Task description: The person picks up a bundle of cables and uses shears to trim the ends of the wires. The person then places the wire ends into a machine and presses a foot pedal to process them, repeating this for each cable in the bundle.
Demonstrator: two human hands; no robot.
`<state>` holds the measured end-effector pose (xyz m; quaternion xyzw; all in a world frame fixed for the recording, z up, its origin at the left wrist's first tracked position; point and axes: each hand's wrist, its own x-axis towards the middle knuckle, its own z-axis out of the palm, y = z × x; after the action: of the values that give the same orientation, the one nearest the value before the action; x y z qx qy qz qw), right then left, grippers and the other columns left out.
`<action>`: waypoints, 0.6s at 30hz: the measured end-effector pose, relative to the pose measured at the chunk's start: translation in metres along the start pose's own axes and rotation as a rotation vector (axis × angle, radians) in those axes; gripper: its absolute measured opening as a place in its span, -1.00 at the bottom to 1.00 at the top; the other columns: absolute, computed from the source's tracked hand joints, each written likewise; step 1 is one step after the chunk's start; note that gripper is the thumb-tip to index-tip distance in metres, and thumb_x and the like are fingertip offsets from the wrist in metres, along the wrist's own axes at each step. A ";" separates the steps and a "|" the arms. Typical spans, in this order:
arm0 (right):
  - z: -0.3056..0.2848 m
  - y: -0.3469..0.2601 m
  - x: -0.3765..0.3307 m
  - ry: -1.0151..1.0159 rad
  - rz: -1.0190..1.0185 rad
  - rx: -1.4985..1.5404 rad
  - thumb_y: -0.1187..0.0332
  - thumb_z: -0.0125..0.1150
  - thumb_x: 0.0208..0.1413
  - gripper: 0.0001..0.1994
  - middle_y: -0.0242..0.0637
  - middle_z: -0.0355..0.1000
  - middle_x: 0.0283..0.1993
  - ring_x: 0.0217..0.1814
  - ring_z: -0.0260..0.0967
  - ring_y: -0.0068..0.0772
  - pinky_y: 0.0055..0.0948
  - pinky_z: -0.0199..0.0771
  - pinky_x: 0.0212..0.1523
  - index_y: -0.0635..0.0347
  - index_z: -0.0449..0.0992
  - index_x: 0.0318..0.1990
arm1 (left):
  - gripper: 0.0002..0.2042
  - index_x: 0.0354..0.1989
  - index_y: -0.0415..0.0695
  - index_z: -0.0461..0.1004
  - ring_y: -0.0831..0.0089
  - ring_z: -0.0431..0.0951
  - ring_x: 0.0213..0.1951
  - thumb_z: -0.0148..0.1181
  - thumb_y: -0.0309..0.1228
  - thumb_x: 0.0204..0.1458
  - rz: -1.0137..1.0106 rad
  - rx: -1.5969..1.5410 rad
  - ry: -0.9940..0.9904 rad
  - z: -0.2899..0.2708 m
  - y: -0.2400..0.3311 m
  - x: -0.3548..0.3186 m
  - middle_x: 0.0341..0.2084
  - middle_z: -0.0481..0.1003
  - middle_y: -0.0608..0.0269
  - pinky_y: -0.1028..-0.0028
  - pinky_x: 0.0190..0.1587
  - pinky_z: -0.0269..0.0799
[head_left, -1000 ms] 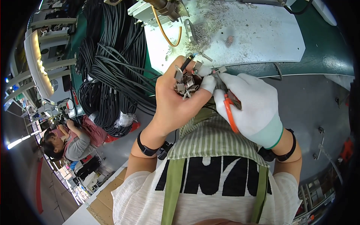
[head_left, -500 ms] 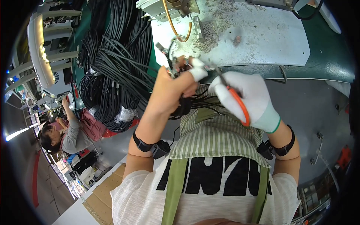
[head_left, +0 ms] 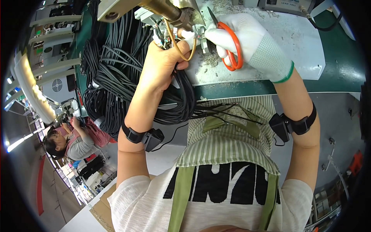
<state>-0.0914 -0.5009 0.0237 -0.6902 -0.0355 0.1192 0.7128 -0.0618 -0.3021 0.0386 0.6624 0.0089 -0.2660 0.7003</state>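
Observation:
Under the metal head of a bench machine (head_left: 164, 9), my left hand (head_left: 162, 58) is closed round the ends of a black cable bundle (head_left: 185, 91), with white fingertip covers on some fingers. Small connectors and thin coloured wires stick out above the fist. My right hand (head_left: 253, 42), in a white glove with a green cuff, grips scissors (head_left: 235, 38) by their red handles, the dark blade pointing up and away. Its thumb and fingertips meet beside a small metal block (head_left: 205, 46), close to the left fingertips. What lies between the fingertips is too small to make out.
A curved copper-coloured tube (head_left: 187, 58) hangs before my left hand. Small scraps (head_left: 210, 61) litter the white board (head_left: 297, 58) on the green bench (head_left: 232, 89). Heaped black cables (head_left: 116, 73) lie at left. Another person (head_left: 73, 141) works further left.
Both hands have moved up and away from my lap, to the machine over the bench. The cable bundle came along with my left hand, the scissors with my right.

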 end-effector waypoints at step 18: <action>-0.005 0.009 0.004 -0.051 -0.087 0.018 0.18 0.18 0.05 -0.67 -0.34 0.33 -0.69 -0.70 0.29 -0.59 -0.59 0.27 -0.68 0.27 0.43 -0.57 | -0.83 -0.38 -0.26 0.45 0.74 0.33 -0.52 0.26 -0.42 -0.06 0.267 0.466 0.105 0.020 0.006 -0.009 -0.57 0.44 0.46 0.67 -0.44 0.29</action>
<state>-0.0878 -0.5045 0.0139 -0.6783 -0.0826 0.1061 0.7224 -0.0736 -0.3178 0.0500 0.8137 -0.1038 -0.1317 0.5566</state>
